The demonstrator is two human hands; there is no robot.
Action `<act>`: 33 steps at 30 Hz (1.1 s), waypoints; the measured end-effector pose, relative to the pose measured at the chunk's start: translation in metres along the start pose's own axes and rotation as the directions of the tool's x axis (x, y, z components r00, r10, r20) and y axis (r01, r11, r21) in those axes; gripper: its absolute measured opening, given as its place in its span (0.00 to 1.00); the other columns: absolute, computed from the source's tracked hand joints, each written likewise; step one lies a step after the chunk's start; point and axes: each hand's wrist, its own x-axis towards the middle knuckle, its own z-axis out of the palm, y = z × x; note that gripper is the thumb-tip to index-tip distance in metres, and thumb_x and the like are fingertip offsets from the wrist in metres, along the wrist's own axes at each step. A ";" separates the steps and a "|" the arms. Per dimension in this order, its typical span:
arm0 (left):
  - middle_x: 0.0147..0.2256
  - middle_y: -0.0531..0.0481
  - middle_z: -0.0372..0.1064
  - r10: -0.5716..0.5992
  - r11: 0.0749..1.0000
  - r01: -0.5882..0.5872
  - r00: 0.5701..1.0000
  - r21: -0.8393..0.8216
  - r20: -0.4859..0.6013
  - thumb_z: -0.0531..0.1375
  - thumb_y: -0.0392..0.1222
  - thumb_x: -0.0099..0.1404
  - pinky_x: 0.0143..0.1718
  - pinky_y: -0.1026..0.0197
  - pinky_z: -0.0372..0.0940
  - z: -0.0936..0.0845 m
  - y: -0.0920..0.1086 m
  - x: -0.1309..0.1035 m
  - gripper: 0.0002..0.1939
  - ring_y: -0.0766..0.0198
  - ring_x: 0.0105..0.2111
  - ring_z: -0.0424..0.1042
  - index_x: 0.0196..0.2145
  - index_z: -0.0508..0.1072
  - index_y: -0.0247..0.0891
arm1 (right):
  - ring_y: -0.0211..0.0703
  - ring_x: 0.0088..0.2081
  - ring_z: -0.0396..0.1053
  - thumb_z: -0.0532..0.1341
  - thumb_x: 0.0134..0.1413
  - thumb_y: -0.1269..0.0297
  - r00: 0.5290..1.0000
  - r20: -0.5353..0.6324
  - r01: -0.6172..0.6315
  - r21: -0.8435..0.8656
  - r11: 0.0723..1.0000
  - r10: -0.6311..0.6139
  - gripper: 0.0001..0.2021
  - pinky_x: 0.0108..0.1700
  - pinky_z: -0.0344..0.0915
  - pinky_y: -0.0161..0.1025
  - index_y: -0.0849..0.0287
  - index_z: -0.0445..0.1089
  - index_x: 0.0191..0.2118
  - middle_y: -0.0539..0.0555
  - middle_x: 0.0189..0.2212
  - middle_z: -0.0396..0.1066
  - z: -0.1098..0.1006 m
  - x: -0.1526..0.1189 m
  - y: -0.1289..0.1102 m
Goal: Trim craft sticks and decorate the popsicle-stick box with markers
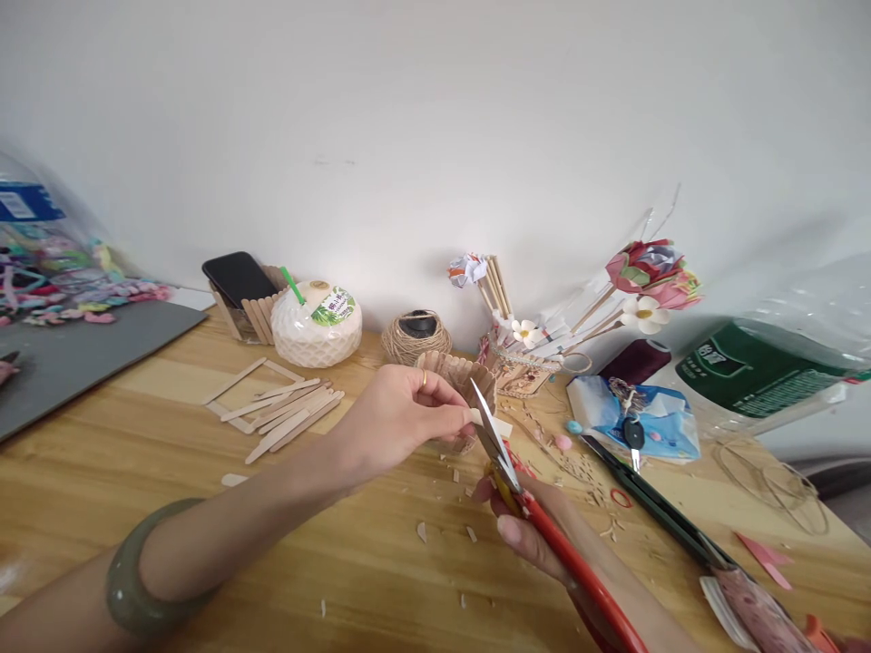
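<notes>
I inspected both hands through the head camera, taking the pale strip (505, 428) as the centre of the dial, with twelve toward the wall (435, 136).

Left hand (401, 417), at nine: thumb and forefinger together, pinched on the near end of the strip; a ring and a bangle (132, 571) are worn on this side. Right hand (534, 535), between five and six: closed around the handles of the red scissors (502, 458), with some of its fingers hidden. The blades point up toward eleven and cross the strip; whether they have cut into it I cannot tell.

Containers. Stick box (463, 370), between ten and eleven, just behind the left hand's fingertips: contents not readable from my angle. Flower box (523, 376), at one: paper flowers (653, 277) and thin rods, leaning various ways. Phone holder (259, 317), at ten: a black phone (238, 277) propped inside, tilted back. White coconut (317, 331), beside it: wrapped, a green straw (291, 284) standing out of the top. Green-labelled bottle (741, 367), between two and three, lies on its side.

Loose sticks (292, 413) lie at nine on the bench (340, 553); small scraps (422, 532) are scattered around the right hand.
</notes>
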 end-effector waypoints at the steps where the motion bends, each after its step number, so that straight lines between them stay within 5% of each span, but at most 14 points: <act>1: 0.24 0.52 0.73 -0.001 1.000 0.001 1.000 0.007 -0.001 0.62 0.36 0.50 0.32 0.65 0.66 0.000 0.000 0.000 0.02 0.68 0.27 0.70 0.23 0.73 0.36 | 0.50 0.34 0.64 0.52 0.43 0.32 1.000 -0.006 -0.004 0.000 1.000 0.004 0.29 0.37 0.64 0.44 0.55 0.67 0.37 0.52 0.28 0.63 0.000 0.000 0.000; 12: 0.23 0.53 0.73 -0.006 1.000 0.006 1.000 -0.022 0.008 0.62 0.35 0.50 0.31 0.66 0.66 0.000 0.002 0.000 0.02 0.69 0.26 0.71 0.22 0.73 0.35 | 0.45 0.32 0.61 0.50 0.50 0.36 0.991 0.037 0.128 -0.055 0.990 -0.126 0.26 0.31 0.58 0.36 0.57 0.64 0.32 0.52 0.29 0.64 -0.001 0.005 0.003; 20: 0.23 0.53 0.73 -0.003 0.999 0.004 1.000 -0.039 0.011 0.61 0.34 0.50 0.32 0.65 0.66 0.000 0.000 0.001 0.02 0.68 0.26 0.71 0.22 0.73 0.35 | 0.38 0.26 0.51 0.50 0.48 0.34 0.996 0.060 0.065 -0.043 0.997 -0.062 0.27 0.26 0.49 0.33 0.58 0.59 0.27 0.47 0.23 0.53 0.001 0.006 -0.006; 33: 0.23 0.52 0.73 0.016 1.000 -0.016 1.000 -0.022 0.013 0.61 0.34 0.51 0.31 0.65 0.65 -0.001 -0.002 0.001 0.02 0.68 0.26 0.70 0.22 0.73 0.35 | 0.36 0.25 0.48 0.53 0.50 0.39 0.999 -0.001 0.038 -0.058 0.998 -0.038 0.24 0.26 0.48 0.33 0.57 0.54 0.24 0.45 0.22 0.51 0.004 0.005 -0.009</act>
